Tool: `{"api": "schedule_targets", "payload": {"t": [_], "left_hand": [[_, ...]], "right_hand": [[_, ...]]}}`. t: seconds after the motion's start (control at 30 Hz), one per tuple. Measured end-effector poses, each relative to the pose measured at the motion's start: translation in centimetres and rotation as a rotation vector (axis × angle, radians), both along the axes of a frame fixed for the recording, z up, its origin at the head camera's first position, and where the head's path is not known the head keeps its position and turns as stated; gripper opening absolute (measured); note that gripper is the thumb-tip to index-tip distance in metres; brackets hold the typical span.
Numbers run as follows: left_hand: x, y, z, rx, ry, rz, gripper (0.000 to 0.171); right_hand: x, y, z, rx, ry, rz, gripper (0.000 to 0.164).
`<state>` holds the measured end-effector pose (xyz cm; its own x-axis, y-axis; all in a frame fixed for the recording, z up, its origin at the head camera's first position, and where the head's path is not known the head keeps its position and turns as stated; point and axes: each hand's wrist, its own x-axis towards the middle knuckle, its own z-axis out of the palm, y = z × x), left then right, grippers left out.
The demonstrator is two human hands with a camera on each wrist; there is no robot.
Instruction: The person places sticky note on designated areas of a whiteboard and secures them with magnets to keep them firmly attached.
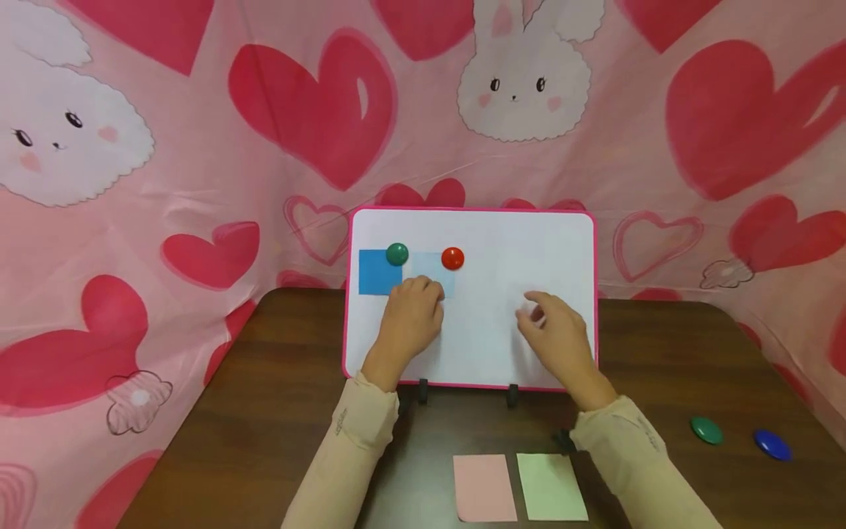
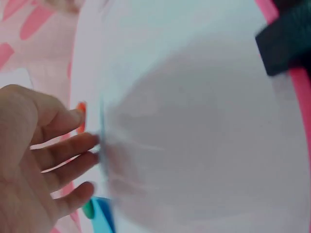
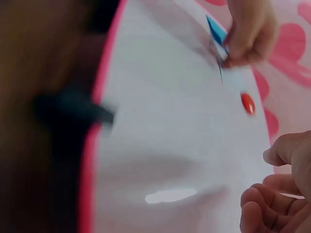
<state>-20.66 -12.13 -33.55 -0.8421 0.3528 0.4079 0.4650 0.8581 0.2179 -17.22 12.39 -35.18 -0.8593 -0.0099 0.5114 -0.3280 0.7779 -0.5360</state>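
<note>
A whiteboard with a pink frame stands tilted back on the table. On it, a round green magnet sits at the upper right corner of a blue paper square. Beside that, a round red magnet overlaps the upper right corner of a pale blue paper square. My left hand is over the lower part of the pale blue square, its relaxed fingertips right at the paper. Loosely bent and holding nothing, my right hand hovers before the board's right half.
Pink paper and light green paper lie side by side on the brown table in front. To the right are a green magnet and a blue magnet. Black stand feet hold the board's lower edge.
</note>
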Motion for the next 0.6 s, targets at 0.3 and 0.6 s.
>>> {"api": "schedule_targets", "payload": {"t": [0.3,0.6], "left_hand": [[5.7,1.0,-1.2,-0.184,-0.432,-0.236,0.011],[12.3,2.5,-4.4,-0.420,-0.474,-0.302,0.033]], "right_hand": [[7.3,11.2,-3.6,0.015,-0.122,-0.178,0.028],[11.5,17.8,-5.7,0.028,-0.240,-0.296,0.028]]}}
